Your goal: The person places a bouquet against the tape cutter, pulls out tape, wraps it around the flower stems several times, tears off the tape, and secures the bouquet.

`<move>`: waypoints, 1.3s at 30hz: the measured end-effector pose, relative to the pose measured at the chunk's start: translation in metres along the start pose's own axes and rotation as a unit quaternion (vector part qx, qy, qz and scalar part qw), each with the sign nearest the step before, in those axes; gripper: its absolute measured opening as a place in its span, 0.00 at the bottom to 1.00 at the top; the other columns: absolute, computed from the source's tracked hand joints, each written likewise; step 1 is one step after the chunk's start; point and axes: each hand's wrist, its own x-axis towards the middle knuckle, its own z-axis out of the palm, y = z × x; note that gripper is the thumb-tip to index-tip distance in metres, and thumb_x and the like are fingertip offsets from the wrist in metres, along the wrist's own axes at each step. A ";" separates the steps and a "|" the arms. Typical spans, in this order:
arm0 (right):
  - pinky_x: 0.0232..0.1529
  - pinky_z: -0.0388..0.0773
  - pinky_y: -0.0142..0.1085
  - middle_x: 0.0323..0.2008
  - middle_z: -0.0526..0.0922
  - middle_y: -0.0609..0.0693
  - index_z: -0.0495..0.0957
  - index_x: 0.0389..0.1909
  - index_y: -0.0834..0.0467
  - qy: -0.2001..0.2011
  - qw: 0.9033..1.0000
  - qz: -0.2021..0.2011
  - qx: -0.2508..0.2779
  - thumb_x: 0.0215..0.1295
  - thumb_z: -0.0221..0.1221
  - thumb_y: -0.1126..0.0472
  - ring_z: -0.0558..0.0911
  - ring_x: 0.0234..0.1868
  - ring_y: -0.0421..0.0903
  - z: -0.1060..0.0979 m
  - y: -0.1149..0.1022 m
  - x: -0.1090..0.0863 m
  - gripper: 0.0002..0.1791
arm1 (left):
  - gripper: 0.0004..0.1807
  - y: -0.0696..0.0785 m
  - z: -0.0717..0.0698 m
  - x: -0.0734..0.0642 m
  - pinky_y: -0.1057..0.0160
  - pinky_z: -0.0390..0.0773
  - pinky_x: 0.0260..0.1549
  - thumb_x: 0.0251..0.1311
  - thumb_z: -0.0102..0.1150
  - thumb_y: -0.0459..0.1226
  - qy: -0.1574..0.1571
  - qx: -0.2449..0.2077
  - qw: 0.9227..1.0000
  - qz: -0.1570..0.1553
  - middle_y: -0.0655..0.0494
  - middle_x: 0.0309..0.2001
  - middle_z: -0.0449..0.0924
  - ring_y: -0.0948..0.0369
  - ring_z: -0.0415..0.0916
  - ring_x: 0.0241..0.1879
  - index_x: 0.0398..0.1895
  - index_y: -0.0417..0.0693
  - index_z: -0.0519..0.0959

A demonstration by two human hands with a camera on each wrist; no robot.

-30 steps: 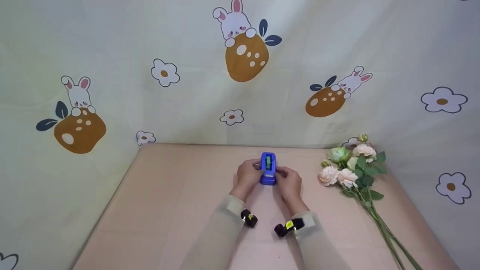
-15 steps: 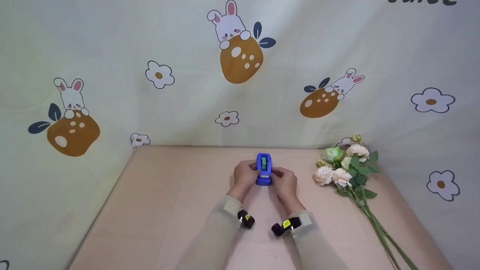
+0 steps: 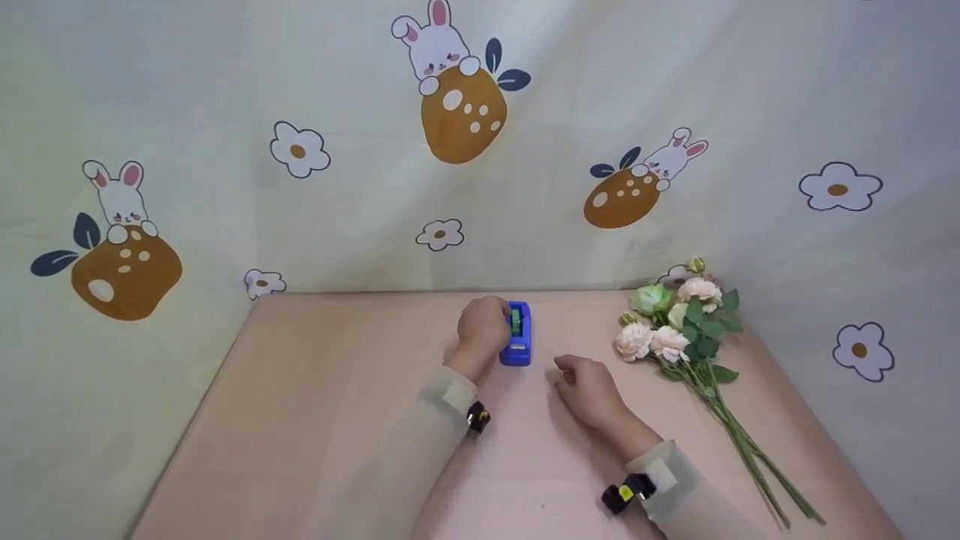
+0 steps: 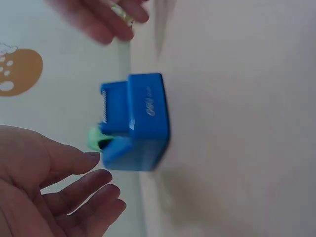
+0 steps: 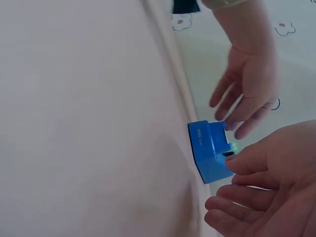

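A blue tape dispenser (image 3: 516,354) with a green tape roll (image 3: 516,322) in its slot stands on the table, toward the back. My left hand (image 3: 482,331) is at its left side and overlaps its edge in the head view. Seen from the left wrist, that hand (image 4: 59,182) has parted, loosely bent fingers, the thumb tip right by the dispenser (image 4: 148,113). Off to the dispenser's right and nearer to me is my right hand (image 3: 592,391). In the right wrist view its relaxed fingers (image 5: 242,197) hold nothing.
A bunch of pale pink and green flowers (image 3: 670,343) with long stems (image 3: 739,442) lies at the table's right side. Behind the table (image 3: 322,420) hangs a cloth (image 3: 360,217) printed with rabbits and flowers. A small black camera sits on each wrist.
Both hands held the dispenser's sides before. The right hand has let go and drawn back to the right, toward me. The left hand has loosened and shifted a little farther forward. The view has shifted slightly.
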 end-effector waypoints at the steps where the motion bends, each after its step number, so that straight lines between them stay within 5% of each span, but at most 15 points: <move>1: 0.65 0.81 0.56 0.54 0.89 0.64 0.84 0.58 0.68 0.002 1.000 -0.003 -0.007 0.67 0.65 0.69 0.86 0.60 0.61 -0.003 0.002 -0.005 0.19 | 0.14 0.006 -0.001 -0.001 0.51 0.85 0.59 0.68 0.63 0.29 0.004 -0.002 1.000 0.008 0.50 0.52 0.91 0.53 0.86 0.54 0.52 0.46 0.90; 5: 0.63 0.82 0.56 0.51 0.90 0.63 0.86 0.54 0.68 0.011 1.000 -0.005 -0.026 0.67 0.68 0.64 0.87 0.58 0.61 -0.021 0.010 -0.022 0.17 | 0.11 0.034 0.009 -0.006 0.58 0.86 0.49 0.66 0.67 0.30 -0.005 -0.036 0.998 0.057 0.55 0.43 0.92 0.57 0.86 0.45 0.46 0.51 0.92; 11: 0.58 0.83 0.59 0.49 0.89 0.64 0.86 0.50 0.68 0.024 0.997 0.022 -0.076 0.68 0.69 0.57 0.87 0.53 0.64 -0.063 0.029 -0.043 0.19 | 0.09 0.082 0.042 -0.015 0.68 0.85 0.42 0.67 0.68 0.30 -0.081 -0.127 0.983 0.105 0.59 0.41 0.91 0.64 0.84 0.41 0.41 0.53 0.92; 16: 0.55 0.81 0.63 0.54 0.83 0.70 0.83 0.55 0.69 0.050 0.990 0.050 -0.122 0.67 0.69 0.53 0.84 0.53 0.69 -0.098 0.053 -0.055 0.25 | 0.11 0.110 0.066 -0.024 0.73 0.81 0.45 0.66 0.66 0.30 -0.086 -0.100 0.973 0.189 0.63 0.39 0.93 0.66 0.87 0.43 0.37 0.55 0.94; 19: 0.56 0.78 0.67 0.59 0.77 0.76 0.78 0.61 0.72 0.056 0.985 0.089 -0.139 0.68 0.69 0.49 0.80 0.57 0.74 -0.118 0.073 -0.062 0.33 | 0.11 0.125 0.080 -0.031 0.77 0.78 0.44 0.64 0.66 0.29 -0.112 -0.126 0.963 0.212 0.64 0.37 0.93 0.69 0.86 0.41 0.35 0.54 0.94; 23: 0.56 0.77 0.69 0.60 0.72 0.81 0.70 0.66 0.77 0.024 0.976 0.158 -0.151 0.66 0.70 0.47 0.77 0.57 0.77 -0.143 0.102 -0.072 0.43 | 0.10 0.146 0.102 -0.042 0.80 0.75 0.41 0.63 0.68 0.30 -0.144 -0.152 0.953 0.221 0.64 0.38 0.92 0.74 0.82 0.39 0.37 0.54 0.93; 27: 0.54 0.80 0.65 0.57 0.77 0.81 0.69 0.64 0.80 -0.051 0.966 0.207 -0.147 0.62 0.72 0.44 0.81 0.53 0.72 -0.165 0.128 -0.080 0.47 | 0.17 0.163 0.123 -0.053 0.80 0.75 0.50 0.63 0.69 0.29 -0.153 -0.067 0.950 0.263 0.72 0.45 0.91 0.77 0.82 0.48 0.46 0.63 0.92; 30: 0.47 0.82 0.54 0.49 0.83 0.73 0.74 0.58 0.77 -0.095 0.958 0.242 -0.119 0.58 0.75 0.44 0.82 0.45 0.62 -0.176 0.142 -0.084 0.44 | 0.24 0.173 0.136 -0.060 0.76 0.73 0.60 0.65 0.66 0.29 -0.150 0.057 0.930 0.330 0.77 0.51 0.89 0.75 0.82 0.55 0.54 0.70 0.90; 35: 0.36 0.74 0.39 0.39 0.83 0.59 0.80 0.46 0.68 -0.108 0.952 0.276 -0.078 0.52 0.79 0.48 0.78 0.39 0.53 -0.182 0.151 -0.089 0.31 | 0.29 0.189 0.151 -0.066 0.72 0.70 0.60 0.71 0.63 0.31 -0.142 0.216 0.866 0.427 0.76 0.62 0.83 0.74 0.78 0.62 0.65 0.78 0.82; 37: 0.35 0.73 0.38 0.36 0.83 0.57 0.81 0.43 0.66 -0.107 0.953 0.272 -0.076 0.52 0.79 0.51 0.78 0.37 0.52 -0.181 0.153 -0.090 0.27 | 0.32 0.195 0.157 -0.067 0.72 0.68 0.66 0.71 0.62 0.29 -0.166 0.216 0.858 0.435 0.75 0.67 0.80 0.74 0.74 0.68 0.68 0.79 0.79; 39: 0.34 0.74 0.38 0.35 0.83 0.56 0.82 0.39 0.65 -0.102 0.956 0.263 -0.083 0.52 0.79 0.55 0.78 0.36 0.51 -0.179 0.154 -0.091 0.22 | 0.35 0.198 0.162 -0.068 0.72 0.67 0.71 0.70 0.59 0.26 -0.196 0.199 0.858 0.430 0.74 0.72 0.76 0.73 0.70 0.72 0.68 0.79 0.79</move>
